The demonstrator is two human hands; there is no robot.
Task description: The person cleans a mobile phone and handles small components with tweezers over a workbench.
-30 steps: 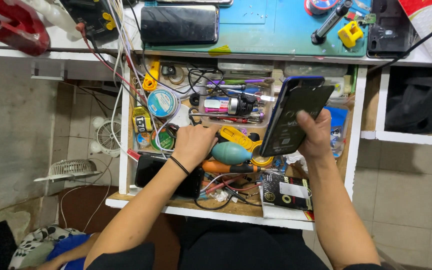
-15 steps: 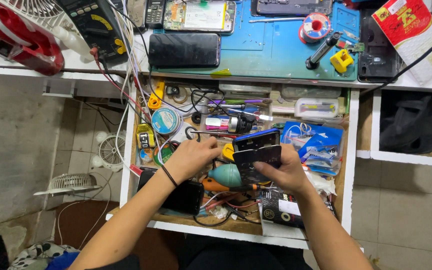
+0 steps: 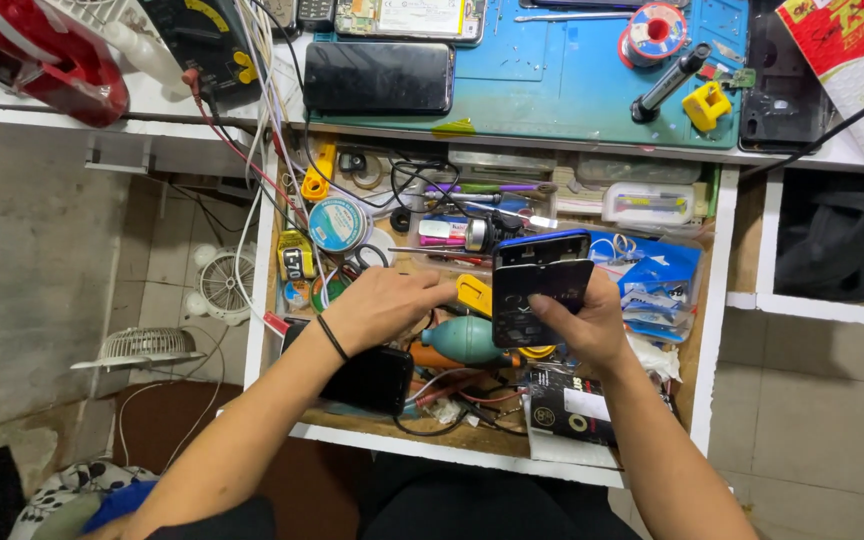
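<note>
Over the open drawer [image 3: 717, 300] of tools, the right hand [image 3: 587, 325] is closed around a dark phone [image 3: 537, 290], thumb across its face, holding it tilted above the clutter, while the left hand [image 3: 382, 305] has its fingers curled down near a yellow pick [image 3: 474, 294] just beside the phone; whether it actually grips the pick I cannot tell. To my eye the phone wants a firm hold by its edges, and the pick is best lifted cleanly clear of the teal bulb blower [image 3: 467, 338] and loose wires

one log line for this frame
left hand: reaching in open drawer, by yellow tool | right hand: holding dark phone over drawer
</note>
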